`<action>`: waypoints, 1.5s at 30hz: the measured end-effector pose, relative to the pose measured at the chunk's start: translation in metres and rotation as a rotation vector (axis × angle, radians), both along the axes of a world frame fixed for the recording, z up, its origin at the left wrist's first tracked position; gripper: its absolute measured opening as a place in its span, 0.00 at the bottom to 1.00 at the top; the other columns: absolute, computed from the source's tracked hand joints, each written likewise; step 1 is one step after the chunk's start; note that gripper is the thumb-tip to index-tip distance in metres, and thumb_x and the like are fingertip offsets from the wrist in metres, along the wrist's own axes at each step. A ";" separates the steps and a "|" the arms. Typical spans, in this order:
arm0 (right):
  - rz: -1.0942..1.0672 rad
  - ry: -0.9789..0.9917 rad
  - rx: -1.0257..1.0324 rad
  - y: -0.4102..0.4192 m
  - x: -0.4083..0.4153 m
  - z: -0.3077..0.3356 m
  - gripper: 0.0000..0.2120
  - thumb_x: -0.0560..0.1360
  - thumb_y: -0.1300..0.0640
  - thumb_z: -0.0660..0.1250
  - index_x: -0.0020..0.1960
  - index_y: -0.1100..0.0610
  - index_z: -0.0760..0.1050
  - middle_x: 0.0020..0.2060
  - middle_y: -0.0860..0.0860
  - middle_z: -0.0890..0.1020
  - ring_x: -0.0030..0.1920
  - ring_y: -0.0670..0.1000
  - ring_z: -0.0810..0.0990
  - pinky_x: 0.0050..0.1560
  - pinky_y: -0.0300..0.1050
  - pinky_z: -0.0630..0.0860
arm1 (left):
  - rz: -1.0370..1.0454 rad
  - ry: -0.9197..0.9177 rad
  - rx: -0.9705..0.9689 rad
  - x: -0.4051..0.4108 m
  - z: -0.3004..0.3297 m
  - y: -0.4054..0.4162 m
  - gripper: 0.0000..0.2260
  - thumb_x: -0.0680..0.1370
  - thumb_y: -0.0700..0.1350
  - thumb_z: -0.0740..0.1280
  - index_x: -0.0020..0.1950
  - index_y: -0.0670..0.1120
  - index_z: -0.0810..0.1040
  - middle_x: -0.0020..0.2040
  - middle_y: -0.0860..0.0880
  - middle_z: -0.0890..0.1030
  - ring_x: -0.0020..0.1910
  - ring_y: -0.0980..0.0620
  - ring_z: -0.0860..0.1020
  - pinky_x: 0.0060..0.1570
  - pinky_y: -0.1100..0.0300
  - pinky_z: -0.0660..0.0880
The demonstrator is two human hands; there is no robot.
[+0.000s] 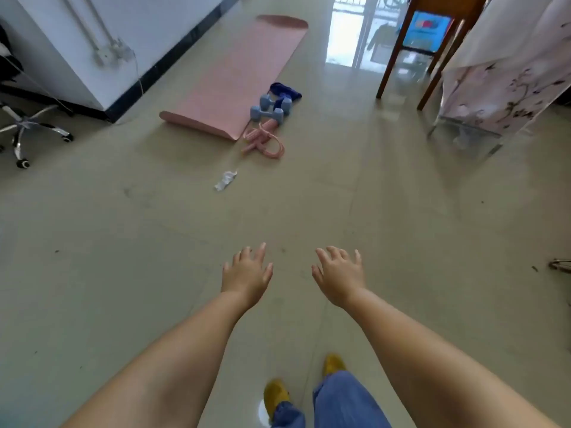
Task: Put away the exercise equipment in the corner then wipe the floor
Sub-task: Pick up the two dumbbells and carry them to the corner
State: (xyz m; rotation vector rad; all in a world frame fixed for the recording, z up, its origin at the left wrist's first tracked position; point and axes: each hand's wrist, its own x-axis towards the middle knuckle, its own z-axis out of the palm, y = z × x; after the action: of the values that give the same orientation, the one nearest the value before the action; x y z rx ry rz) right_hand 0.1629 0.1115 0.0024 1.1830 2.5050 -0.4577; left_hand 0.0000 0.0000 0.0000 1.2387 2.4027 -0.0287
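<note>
A pink exercise mat lies unrolled on the tiled floor ahead, along the wall. At its near right corner sit two light blue dumbbells, a dark blue cloth and a pink skipping rope in a loose heap. A crumpled white tissue lies on the floor nearer to me. My left hand and my right hand are stretched out in front of me, palms down, fingers spread, holding nothing, well short of the equipment.
A white wall corner with a dark skirting stands at the left, with an office chair base beside it. Wooden table legs and a floral cloth-covered rack stand at the right. My yellow shoes show below.
</note>
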 end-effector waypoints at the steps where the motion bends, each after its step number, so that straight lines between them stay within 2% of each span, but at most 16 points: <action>1: -0.004 0.004 0.007 0.010 -0.001 0.001 0.24 0.81 0.45 0.48 0.75 0.50 0.56 0.74 0.53 0.61 0.74 0.53 0.58 0.74 0.60 0.47 | -0.004 -0.009 0.007 -0.004 0.000 0.011 0.25 0.81 0.56 0.52 0.77 0.51 0.55 0.72 0.43 0.64 0.70 0.45 0.63 0.66 0.49 0.64; 7: -0.037 0.059 0.053 0.108 -0.010 0.003 0.24 0.81 0.45 0.49 0.76 0.50 0.56 0.74 0.53 0.61 0.74 0.54 0.58 0.73 0.58 0.52 | -0.072 -0.016 0.030 -0.018 0.005 0.118 0.25 0.81 0.56 0.53 0.77 0.50 0.54 0.72 0.43 0.64 0.70 0.44 0.63 0.67 0.48 0.63; 12: -0.029 0.082 0.085 0.231 -0.021 0.012 0.24 0.81 0.45 0.50 0.75 0.50 0.57 0.74 0.54 0.61 0.73 0.54 0.59 0.71 0.54 0.58 | -0.049 -0.025 0.056 -0.031 0.016 0.245 0.25 0.81 0.56 0.53 0.76 0.49 0.55 0.71 0.43 0.64 0.70 0.44 0.63 0.66 0.47 0.64; 21: 0.007 0.044 0.075 0.440 -0.053 0.035 0.24 0.81 0.45 0.50 0.76 0.50 0.56 0.74 0.53 0.61 0.74 0.54 0.59 0.68 0.51 0.61 | -0.038 -0.109 0.108 -0.053 0.036 0.445 0.25 0.81 0.55 0.54 0.76 0.50 0.55 0.71 0.44 0.64 0.68 0.43 0.65 0.62 0.48 0.66; 29: 0.131 0.085 0.104 0.596 -0.165 0.040 0.23 0.81 0.46 0.50 0.75 0.51 0.56 0.73 0.53 0.62 0.73 0.55 0.60 0.67 0.52 0.63 | 0.050 -0.109 0.115 -0.175 0.020 0.588 0.24 0.81 0.54 0.54 0.76 0.48 0.56 0.71 0.41 0.62 0.69 0.41 0.63 0.64 0.45 0.66; 38: 0.075 0.069 0.103 0.784 -0.280 0.060 0.23 0.82 0.47 0.50 0.75 0.51 0.56 0.72 0.53 0.63 0.71 0.55 0.62 0.65 0.51 0.66 | 0.025 -0.130 0.117 -0.293 0.041 0.777 0.26 0.81 0.54 0.53 0.77 0.47 0.54 0.73 0.41 0.62 0.71 0.42 0.64 0.67 0.46 0.65; 45: 0.235 0.015 0.083 0.919 -0.381 0.039 0.24 0.82 0.47 0.49 0.76 0.51 0.54 0.73 0.53 0.62 0.72 0.56 0.62 0.66 0.52 0.65 | 0.158 -0.137 0.123 -0.381 0.018 0.886 0.24 0.81 0.54 0.53 0.75 0.48 0.56 0.69 0.42 0.64 0.67 0.41 0.66 0.63 0.46 0.67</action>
State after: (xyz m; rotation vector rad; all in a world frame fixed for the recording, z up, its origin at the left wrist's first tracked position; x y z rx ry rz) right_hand -0.2181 1.0303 0.0419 0.8992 2.6558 -0.3044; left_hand -0.3813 0.8864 0.0185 1.0624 2.4037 0.2472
